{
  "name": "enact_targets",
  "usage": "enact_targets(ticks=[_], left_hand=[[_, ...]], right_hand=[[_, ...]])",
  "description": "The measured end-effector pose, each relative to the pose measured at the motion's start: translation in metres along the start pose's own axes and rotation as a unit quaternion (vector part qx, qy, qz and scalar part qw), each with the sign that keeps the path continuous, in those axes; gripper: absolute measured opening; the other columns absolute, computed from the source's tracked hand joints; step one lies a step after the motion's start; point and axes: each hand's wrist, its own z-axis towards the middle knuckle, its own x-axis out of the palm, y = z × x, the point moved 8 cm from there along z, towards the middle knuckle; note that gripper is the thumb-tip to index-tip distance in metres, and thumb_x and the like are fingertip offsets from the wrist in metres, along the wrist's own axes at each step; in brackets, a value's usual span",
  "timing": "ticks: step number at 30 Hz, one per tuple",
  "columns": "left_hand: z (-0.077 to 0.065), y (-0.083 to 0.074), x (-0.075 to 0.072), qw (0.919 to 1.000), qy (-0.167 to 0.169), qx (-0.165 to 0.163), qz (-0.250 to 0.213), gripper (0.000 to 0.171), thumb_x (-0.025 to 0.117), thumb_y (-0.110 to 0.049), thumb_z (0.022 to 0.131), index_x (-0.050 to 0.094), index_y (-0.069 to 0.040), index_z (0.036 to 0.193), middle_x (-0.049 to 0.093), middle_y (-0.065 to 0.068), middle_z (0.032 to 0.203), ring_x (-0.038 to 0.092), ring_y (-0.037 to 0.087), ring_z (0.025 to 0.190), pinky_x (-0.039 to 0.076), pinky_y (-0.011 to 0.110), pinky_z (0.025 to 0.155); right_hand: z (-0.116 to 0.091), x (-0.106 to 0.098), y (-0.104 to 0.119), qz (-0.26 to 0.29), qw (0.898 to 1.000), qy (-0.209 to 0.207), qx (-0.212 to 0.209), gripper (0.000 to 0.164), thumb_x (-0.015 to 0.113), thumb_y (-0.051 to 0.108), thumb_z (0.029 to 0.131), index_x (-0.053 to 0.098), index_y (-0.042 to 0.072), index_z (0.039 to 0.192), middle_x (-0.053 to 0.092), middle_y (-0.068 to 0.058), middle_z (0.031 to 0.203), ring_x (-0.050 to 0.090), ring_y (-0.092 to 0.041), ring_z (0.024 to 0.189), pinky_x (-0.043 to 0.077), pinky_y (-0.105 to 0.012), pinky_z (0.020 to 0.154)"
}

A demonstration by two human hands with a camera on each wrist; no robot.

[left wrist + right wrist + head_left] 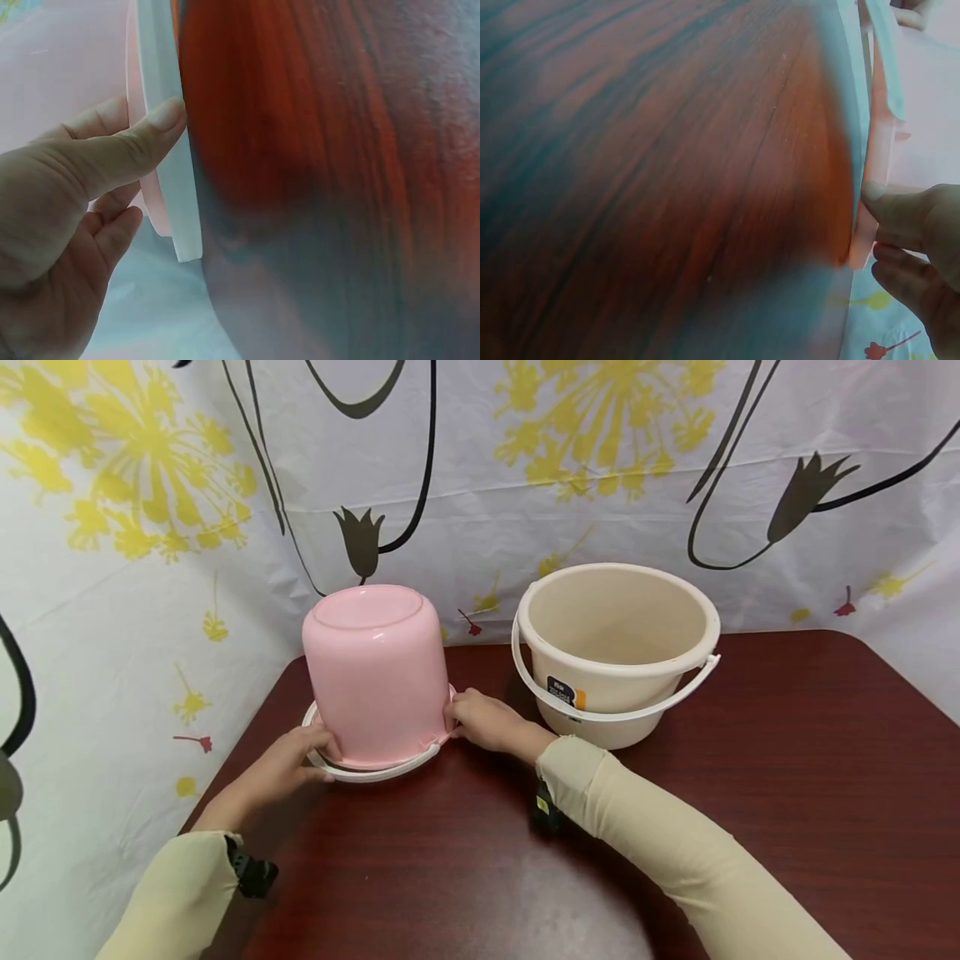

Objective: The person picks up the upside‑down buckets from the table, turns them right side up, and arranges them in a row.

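Pink bucket [375, 689], mouth down, gripped from both sides

Head view: the pink bucket is upside down toward the left end of the bench [810, 793], base up, its white handle [378, 775] curving round the near side of its mouth; whether the mouth rests on the wood or is held just above it, I cannot tell; the left hand [281, 768] grips it low on the left, the right hand [487, 718] low on the right; a cream bucket [618, 687] stands upright to the right, near but apart, its own handle hanging across the front; the step in hand appears to be handling the pink bucket by both sides, and the next move would seem to call for an even grip, so that it does not tip, and for care with the loose handle.

Left wrist view: the thumb lies over the white handle while fingers sit behind the pink rim [157, 217], so this hand pinches the two together; the head view shows that far less plainly; the cream bucket does not appear here.

Right wrist view: the thumb presses the bare rim, clear of the white handle, with fingers on the other side; the head view hides this thumb; part of the left hand shows at the top, and patterned cloth [885, 319] beyond the bench edge.
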Motion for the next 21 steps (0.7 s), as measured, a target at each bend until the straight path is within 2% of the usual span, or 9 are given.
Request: enact_targets(ticks=[5,10,13,17,21], left_hand=[[0.003,-0.006,-0.008,0.9999,0.005,0.000,0.010,0.029,0.078,-0.002,0.066,0.058,-0.015,0.082,0.056,-0.007,0.085,0.049,0.017,0.085,0.039,0.040,0.076],[0.002,-0.010,-0.020,0.9999,0.003,-0.008,-0.010,0.029,0.078,-0.003,0.068,0.057,-0.015,0.085,0.055,-0.007,0.086,0.049,0.015,0.085,0.041,0.039,0.075],[0.001,-0.011,-0.028,0.9993,0.001,-0.007,-0.037,0.029,0.077,-0.003,0.070,0.057,-0.014,0.088,0.054,-0.005,0.089,0.051,0.012,0.085,0.045,0.034,0.072],[0.000,-0.011,-0.037,0.9955,0.003,-0.004,-0.095,0.028,0.075,-0.002,0.073,0.056,-0.012,0.091,0.052,-0.001,0.091,0.052,0.010,0.085,0.048,0.030,0.064],[0.001,-0.015,-0.043,0.9858,0.008,0.011,-0.168,0.027,0.072,0.003,0.074,0.055,-0.007,0.093,0.051,0.004,0.092,0.052,0.010,0.084,0.048,0.027,0.060]], right_hand=[[-0.003,-0.008,0.001,-0.001,0.999,-0.037,-0.019,0.010,0.071,0.008,0.077,0.062,0.011,0.078,0.060,0.000,0.083,0.051,-0.021,0.079,0.041,-0.028,0.072],[-0.005,-0.018,0.004,-0.013,0.998,-0.063,-0.022,0.012,0.070,0.008,0.079,0.059,0.012,0.080,0.060,0.000,0.083,0.051,-0.020,0.080,0.041,-0.027,0.072],[-0.006,-0.023,0.005,-0.021,0.997,-0.068,-0.013,0.012,0.068,0.009,0.081,0.057,0.013,0.081,0.061,0.000,0.083,0.050,-0.020,0.082,0.042,-0.027,0.073],[-0.007,-0.030,0.009,-0.029,0.996,-0.080,-0.006,0.009,0.066,0.012,0.084,0.057,0.012,0.083,0.061,-0.001,0.083,0.051,-0.020,0.085,0.042,-0.027,0.075],[-0.008,-0.040,0.012,-0.044,0.994,-0.104,-0.007,0.008,0.065,0.014,0.085,0.058,0.010,0.085,0.060,-0.001,0.082,0.052,-0.020,0.085,0.043,-0.027,0.075]])
